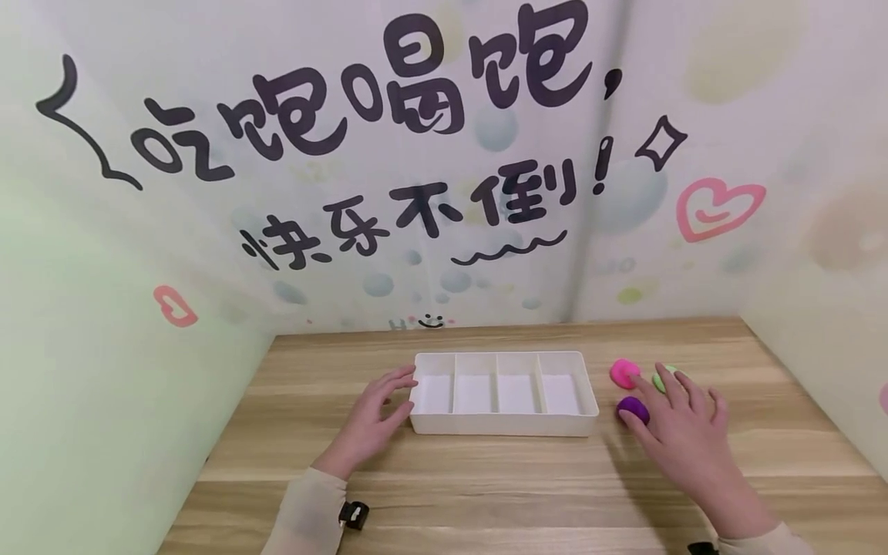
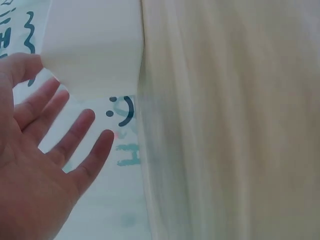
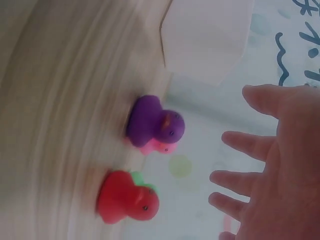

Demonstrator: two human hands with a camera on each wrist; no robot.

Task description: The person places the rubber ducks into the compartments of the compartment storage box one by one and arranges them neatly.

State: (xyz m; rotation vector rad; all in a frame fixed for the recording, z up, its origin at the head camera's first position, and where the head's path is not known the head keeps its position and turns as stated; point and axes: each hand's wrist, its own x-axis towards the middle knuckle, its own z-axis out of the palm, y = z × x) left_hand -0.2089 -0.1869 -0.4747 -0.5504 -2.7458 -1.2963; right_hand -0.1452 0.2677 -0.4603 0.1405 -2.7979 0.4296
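Note:
A white box point(image 1: 502, 425) with several compartments in a row stands on the wooden table. My left hand point(image 1: 375, 420) is at its left end, with loosely spread fingers; in the left wrist view the fingertips point(image 2: 50, 86) are right at the box's end. Over a group of small toy ducks hovers my right hand point(image 1: 694, 447), fingers spread, holding nothing. The group has a purple duck point(image 3: 145, 121), a pink duck point(image 1: 622, 372), a green duck point(image 1: 660, 381) and a red duck point(image 3: 117, 197). In the head view my right hand hides the red one.
Behind the table point(image 1: 486, 493) rises a white back wall point(image 1: 312, 293) with large dark writing and heart drawings. Side walls point(image 1: 104, 385) close off the left and right. The ducks stand to the right of the box. A black strap point(image 1: 355, 515) is on the left wrist.

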